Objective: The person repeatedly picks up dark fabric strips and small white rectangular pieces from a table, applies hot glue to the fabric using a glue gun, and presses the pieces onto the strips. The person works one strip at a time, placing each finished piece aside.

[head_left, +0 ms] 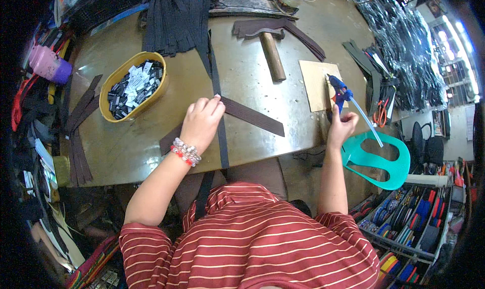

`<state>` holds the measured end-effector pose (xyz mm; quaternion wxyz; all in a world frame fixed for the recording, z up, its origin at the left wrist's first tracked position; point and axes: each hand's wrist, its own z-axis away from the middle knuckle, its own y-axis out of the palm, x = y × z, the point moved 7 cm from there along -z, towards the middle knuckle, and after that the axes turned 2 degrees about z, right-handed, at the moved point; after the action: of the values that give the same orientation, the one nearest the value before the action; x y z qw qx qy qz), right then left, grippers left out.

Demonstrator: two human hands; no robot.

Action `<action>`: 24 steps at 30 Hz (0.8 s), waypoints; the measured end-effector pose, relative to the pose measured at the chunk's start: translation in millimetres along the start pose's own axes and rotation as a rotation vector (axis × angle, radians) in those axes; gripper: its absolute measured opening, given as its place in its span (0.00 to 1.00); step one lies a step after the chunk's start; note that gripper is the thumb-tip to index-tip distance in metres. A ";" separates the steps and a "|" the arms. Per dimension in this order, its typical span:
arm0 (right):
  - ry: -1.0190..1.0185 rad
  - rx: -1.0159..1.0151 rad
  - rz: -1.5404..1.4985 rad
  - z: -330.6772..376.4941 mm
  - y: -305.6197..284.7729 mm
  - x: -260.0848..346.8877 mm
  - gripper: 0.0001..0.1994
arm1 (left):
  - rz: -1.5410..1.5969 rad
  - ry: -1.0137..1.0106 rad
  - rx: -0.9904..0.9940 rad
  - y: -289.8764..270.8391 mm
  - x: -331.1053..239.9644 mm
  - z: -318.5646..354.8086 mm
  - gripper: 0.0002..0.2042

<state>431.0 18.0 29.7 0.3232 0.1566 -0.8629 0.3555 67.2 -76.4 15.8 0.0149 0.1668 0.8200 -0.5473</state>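
My left hand (203,121), wearing bead bracelets, reaches over the table with its fingers closed together at a crossing of straps. A long black strap (223,145) runs under the fingertips and over the table's near edge. A dark brown strap (255,118) slants away to the right from the same spot; the hand hides part of it. My right hand (343,128) is at the right side, fingers apart, one finger stretched up against a blue glue gun (340,88). A pale glue stick (367,119) sticks out of the gun, which is over a piece of cardboard (312,79).
A yellow tub (160,89) holds small black and white pieces. A hammer (273,56) lies on brown straps. More black straps (177,21) hang together at the back. Orange-handled scissors (380,114) lie at the right edge, above a green plastic stool (401,160).
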 end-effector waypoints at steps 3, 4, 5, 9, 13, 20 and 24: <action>-0.339 0.296 0.096 -29.3 31.4 -9.4 0.22 | 0.047 0.014 -0.049 0.4 7.9 1.9 0.11; -0.262 0.365 0.112 -48.0 36.8 -12.3 0.24 | 0.055 0.009 -0.028 1.8 10.6 2.3 0.12; -0.170 0.443 0.125 -67.5 42.5 -8.9 0.26 | 0.106 0.006 -0.029 0.7 12.2 1.9 0.12; -0.330 0.778 0.853 -115.9 54.2 63.3 0.23 | 0.246 0.014 -0.074 -22.9 6.1 -10.4 0.14; -0.806 0.828 0.820 -52.5 66.0 173.1 0.15 | 0.759 -0.208 -0.263 -66.2 -8.9 -32.7 0.31; -0.968 1.018 0.218 85.1 63.5 249.9 0.12 | 0.604 0.170 -0.535 -147.5 -43.3 -43.7 0.11; -0.931 1.066 0.340 85.1 62.2 255.4 0.16 | 0.483 0.297 -0.495 -157.0 -47.0 -33.9 0.16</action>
<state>172.5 -9.7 122.9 -0.2572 0.2918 -0.6329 0.6695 71.5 -112.1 179.3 0.0645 0.4244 0.8576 -0.2832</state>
